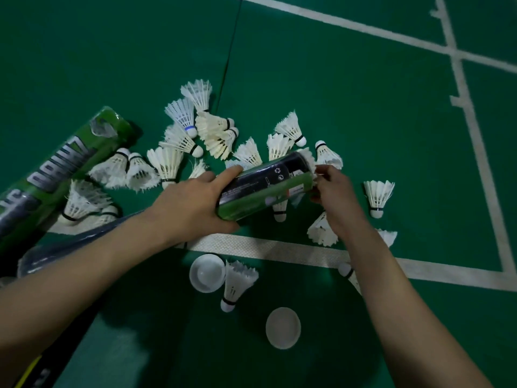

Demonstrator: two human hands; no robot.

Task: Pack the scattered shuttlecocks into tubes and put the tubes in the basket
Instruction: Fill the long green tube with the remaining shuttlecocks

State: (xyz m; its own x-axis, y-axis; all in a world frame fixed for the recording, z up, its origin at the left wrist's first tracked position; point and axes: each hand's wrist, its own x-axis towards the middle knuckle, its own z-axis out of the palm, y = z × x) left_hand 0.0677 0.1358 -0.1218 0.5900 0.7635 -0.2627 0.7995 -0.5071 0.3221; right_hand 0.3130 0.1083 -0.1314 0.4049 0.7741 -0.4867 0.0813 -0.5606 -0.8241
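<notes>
Above the floor (349, 102), the left grip (190, 203) wraps round a tube (265, 186) while the right grip (335, 197) pinches a shuttlecock (307, 157) at its mouth.

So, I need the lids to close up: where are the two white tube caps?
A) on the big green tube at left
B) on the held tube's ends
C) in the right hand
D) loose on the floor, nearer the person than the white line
D: the farther cap and the nearer cap lie on the floor, this side of the white line.
</notes>
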